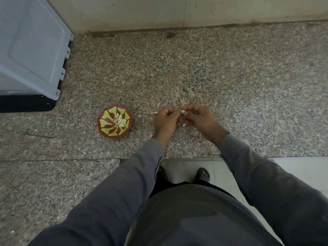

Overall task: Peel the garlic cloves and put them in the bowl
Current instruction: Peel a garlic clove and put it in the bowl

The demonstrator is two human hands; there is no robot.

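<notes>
A red bowl with a yellow-green pattern stands on the speckled granite counter, left of my hands. Several peeled garlic cloves lie in its middle. My left hand and my right hand meet above the counter, fingers curled, pinching a small white garlic clove between their fingertips. A thin white strip of skin sticks out to the left of my left hand. A pale scrap of peel shows below the fingers.
A grey-blue appliance on a black base stands at the back left of the granite counter. A beige wall runs along the back. The counter's front edge lies just below my wrists, with tiled floor and my sandalled feet under it.
</notes>
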